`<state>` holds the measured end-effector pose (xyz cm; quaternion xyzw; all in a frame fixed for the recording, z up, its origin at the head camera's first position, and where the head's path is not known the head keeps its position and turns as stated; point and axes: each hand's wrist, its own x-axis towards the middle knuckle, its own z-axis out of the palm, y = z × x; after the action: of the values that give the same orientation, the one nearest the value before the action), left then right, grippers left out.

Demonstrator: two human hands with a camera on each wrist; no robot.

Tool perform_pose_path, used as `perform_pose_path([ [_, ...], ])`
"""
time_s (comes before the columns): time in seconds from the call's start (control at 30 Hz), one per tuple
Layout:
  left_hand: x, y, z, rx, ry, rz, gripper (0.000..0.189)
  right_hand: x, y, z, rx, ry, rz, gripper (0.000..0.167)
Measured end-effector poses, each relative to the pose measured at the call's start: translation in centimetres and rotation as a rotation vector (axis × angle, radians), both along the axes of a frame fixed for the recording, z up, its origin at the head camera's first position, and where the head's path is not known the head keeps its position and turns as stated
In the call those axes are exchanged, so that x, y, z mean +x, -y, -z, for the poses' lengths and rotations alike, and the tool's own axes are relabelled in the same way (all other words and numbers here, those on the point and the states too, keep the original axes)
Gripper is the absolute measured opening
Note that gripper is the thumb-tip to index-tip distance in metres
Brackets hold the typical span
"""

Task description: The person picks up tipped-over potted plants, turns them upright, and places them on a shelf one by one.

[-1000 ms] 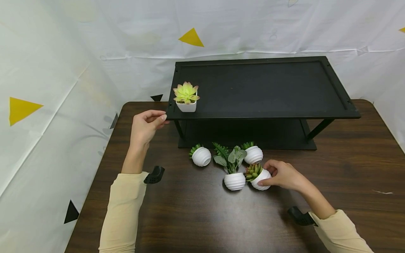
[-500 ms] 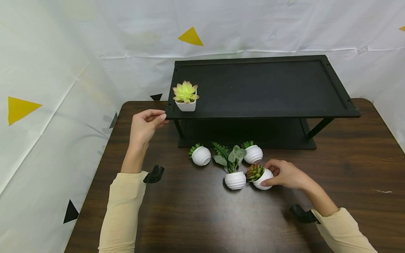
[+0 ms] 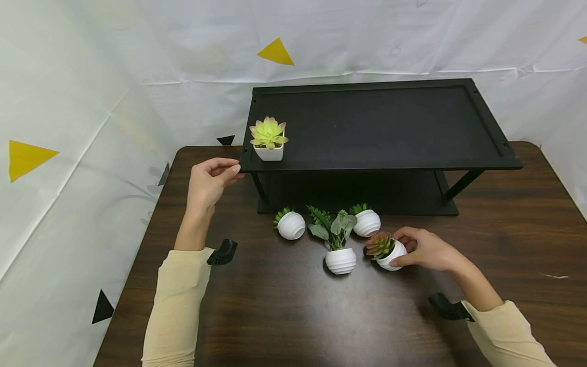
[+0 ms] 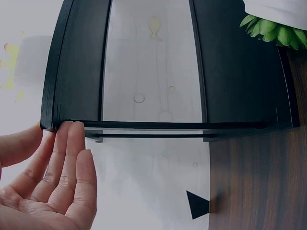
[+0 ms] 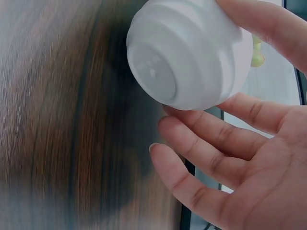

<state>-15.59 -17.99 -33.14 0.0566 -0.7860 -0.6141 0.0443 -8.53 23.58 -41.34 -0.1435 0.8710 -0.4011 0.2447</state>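
Observation:
My left hand [image 3: 208,183] pinches the front left corner of a black two-tier shelf [image 3: 390,127], thumb on top and fingers beneath, as the left wrist view also shows. In my right hand [image 3: 426,250] is a small potted succulent [image 3: 387,251] with reddish-green leaves, tilted so the leaves point left. Its ribbed white pot [image 5: 192,52] sits between thumb and fingers in the right wrist view, bottom turned to the camera. To its left stands a leafy potted plant [image 3: 340,261]. A potted succulent [image 3: 368,223] lies tipped behind it, and another tipped succulent [image 3: 291,226] lies further left.
A yellow-green succulent in a square white pot [image 3: 269,153] stands on the top tier's front left corner. The shelf's lower tier [image 3: 348,193] rests on the brown wooden table [image 3: 293,316]. White sheeting [image 3: 367,41] hangs behind and at left.
My right hand has moved a little right and back with the reddish-green succulent, drawing it away from the leafy plant. The left hand keeps its place at the shelf corner.

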Motion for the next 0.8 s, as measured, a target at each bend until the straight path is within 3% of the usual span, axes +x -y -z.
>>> perform_pose_path([
  [0.27,0.0,0.0,0.0,-0.002,0.014,-0.006,0.023,-0.3,-1.7,0.0,0.000,0.024,0.041,0.054],
  [0.8,0.0,-0.1,-0.1,-0.014,0.021,-0.011,0.024,-0.2,-3.5,0.7,0.048,-0.017,0.146,0.067],
])
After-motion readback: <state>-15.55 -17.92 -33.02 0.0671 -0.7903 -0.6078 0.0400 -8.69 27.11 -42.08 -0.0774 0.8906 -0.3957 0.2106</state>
